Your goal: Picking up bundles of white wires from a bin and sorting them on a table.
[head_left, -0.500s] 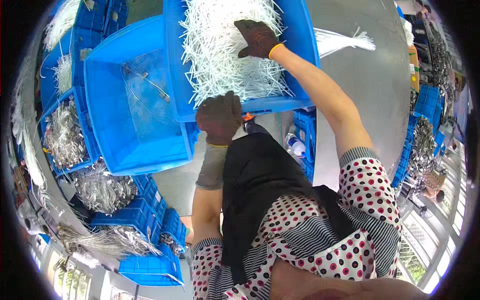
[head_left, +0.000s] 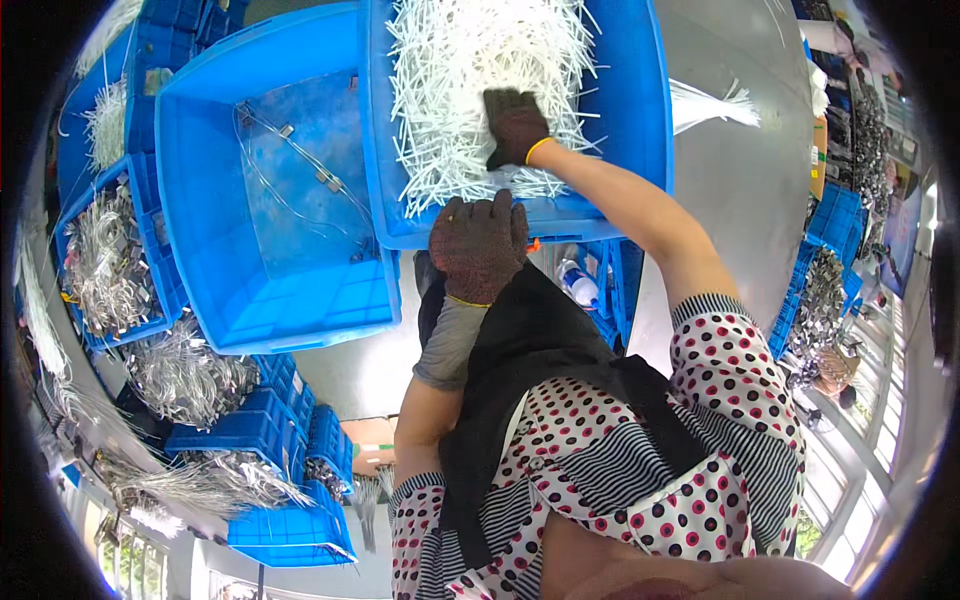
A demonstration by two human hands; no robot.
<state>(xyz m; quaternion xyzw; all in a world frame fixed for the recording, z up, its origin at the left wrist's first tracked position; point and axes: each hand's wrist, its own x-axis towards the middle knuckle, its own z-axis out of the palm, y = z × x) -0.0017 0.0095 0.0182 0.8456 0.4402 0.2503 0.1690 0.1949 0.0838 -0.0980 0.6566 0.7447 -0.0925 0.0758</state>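
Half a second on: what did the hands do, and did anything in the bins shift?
The right hand drew back from the far end of the white strips toward the crate's near wall, resting flat on the pile; a grasp cannot be told. The left hand stayed on the rim of that blue crate. The neighbouring blue crate and its few wires look unchanged.

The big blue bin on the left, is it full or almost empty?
Almost empty. The bin shows its bare blue floor, with only a few thin wires lying on it.

A factory workshop is shown: large blue plastic crates [head_left: 270,290] are filled with thin white plastic strips [head_left: 450,90] and bundled silvery wire parts [head_left: 105,265], stacked in rows.
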